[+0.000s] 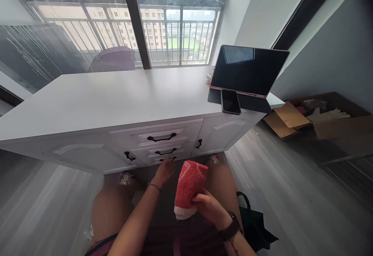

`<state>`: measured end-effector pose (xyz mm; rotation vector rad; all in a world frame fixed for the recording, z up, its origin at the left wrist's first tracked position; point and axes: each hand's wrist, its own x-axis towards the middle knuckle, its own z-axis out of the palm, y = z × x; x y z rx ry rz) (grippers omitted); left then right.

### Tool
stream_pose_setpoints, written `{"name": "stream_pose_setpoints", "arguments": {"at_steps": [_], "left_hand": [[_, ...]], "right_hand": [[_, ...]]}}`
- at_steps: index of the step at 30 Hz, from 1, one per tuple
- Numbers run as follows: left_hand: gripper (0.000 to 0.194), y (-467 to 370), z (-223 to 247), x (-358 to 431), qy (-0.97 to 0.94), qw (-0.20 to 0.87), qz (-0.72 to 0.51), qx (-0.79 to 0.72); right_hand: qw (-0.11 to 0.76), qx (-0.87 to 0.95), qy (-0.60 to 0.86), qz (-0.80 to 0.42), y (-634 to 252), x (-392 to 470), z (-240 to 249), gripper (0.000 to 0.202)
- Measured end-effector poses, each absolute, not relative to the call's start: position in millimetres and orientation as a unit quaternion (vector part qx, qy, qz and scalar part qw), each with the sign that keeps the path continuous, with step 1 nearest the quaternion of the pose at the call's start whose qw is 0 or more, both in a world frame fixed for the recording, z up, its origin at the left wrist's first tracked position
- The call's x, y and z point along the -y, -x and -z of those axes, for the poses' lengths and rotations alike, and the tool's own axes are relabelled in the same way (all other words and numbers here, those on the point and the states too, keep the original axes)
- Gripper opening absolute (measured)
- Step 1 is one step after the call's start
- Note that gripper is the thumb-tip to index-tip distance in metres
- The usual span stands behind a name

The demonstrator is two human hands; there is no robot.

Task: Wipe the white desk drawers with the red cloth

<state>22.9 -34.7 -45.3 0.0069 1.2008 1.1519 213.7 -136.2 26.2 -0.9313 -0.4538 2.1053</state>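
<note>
My right hand (pixel 210 206) pinches a folded red towel (pixel 190 184) with a white edge, holding it up above my lap. The thumb lies on top of the towel and the other fingers are mostly hidden beneath it. Down at the front of the white cabinet (pixel 78 159), my left hand (pixel 165 169) is curled at the dark handle (pixel 172 158) of the lowest drawer. Its fingertips are partly hidden from above. Two more drawers with dark handles sit above that one, and they look shut.
On the cabinet's right end stand a tablet (pixel 249 69) on a dark cover and a phone (pixel 230 101). An open cardboard box (pixel 340 128) with gloves lies on the floor at right. A dark green bag (pixel 255 225) rests beside my right leg. Windows rise behind the cabinet.
</note>
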Motion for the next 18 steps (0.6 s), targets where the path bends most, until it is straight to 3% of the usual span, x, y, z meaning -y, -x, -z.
{"name": "stream_pose_setpoints", "arguments": {"at_steps": [3, 5, 10, 18], "left_hand": [[0.041, -32.6, -3.7, 88.1, -0.058, 0.779, -0.457, -0.425], [0.048, -38.4, -33.7, 130.4, -0.099, 0.786, -0.473, -0.385], [0.058, -55.6, -66.8, 208.2, -0.104, 0.664, -0.563, -0.481], [0.060, -68.2, -72.8, 230.0, -0.109, 0.562, -0.650, -0.501]], "right_hand": [[0.388, 0.220, 0.346, -0.825, -211.0, 148.0, -34.4, 0.041], [0.386, 0.259, 0.364, -0.807, -206.7, 156.7, -37.4, 0.049], [0.387, 0.390, 0.398, -0.735, -187.1, 178.1, -47.7, 0.049], [0.489, 0.482, 0.394, -0.612, -166.8, 209.7, -74.9, 0.035]]}}
